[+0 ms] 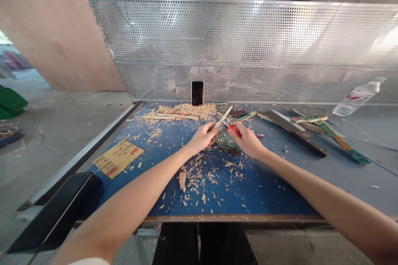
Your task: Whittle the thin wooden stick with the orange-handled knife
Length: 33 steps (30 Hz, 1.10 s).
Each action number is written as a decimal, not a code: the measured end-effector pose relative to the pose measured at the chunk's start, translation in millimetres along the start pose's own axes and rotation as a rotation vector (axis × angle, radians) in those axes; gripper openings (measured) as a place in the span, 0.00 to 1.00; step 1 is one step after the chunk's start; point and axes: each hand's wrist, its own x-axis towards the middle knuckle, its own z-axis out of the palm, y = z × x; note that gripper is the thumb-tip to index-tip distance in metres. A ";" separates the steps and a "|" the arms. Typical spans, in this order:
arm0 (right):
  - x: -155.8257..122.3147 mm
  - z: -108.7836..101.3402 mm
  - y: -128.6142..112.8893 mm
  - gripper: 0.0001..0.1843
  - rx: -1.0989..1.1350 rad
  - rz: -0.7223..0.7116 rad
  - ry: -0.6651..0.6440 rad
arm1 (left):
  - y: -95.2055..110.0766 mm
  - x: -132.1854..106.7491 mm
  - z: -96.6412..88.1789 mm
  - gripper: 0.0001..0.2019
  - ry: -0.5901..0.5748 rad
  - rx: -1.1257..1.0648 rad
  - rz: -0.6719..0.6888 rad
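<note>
Shavings (202, 174) litter the blue counter (267, 190) near the hands. The left hand (203, 136) grips a thin wooden stick (224, 116), angled up and away so its tip stays free. The right hand (247, 140) closes around a red-handled knife (233, 129) meeting the stick; its blade is hard to make out. A phone (197, 92) leans at the far edge.

Both forearms bare from wrist to elbow, no watch, rings or gloves on the hands: left hand (203, 136), right hand (248, 140). Only clothing visible: bit of pale, whitish sleeve edge at the left upper arm, near the tabletop's (264, 190) front edge, bottom of view. Fingernails short, unpainted afaict.
</note>
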 end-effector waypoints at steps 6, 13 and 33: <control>0.8 2.4 6.2 0.23 -0.010 0.008 -0.073 | -1.2 0.5 4.2 0.13 0.017 0.043 0.028; 0.1 -1.9 0.3 0.23 -0.087 -0.022 -0.051 | -2.5 -1.0 5.0 0.17 0.000 0.008 -0.009; 6.0 -4.1 -1.7 0.25 -0.432 0.048 -0.059 | -5.7 1.9 13.9 0.18 0.059 0.461 0.086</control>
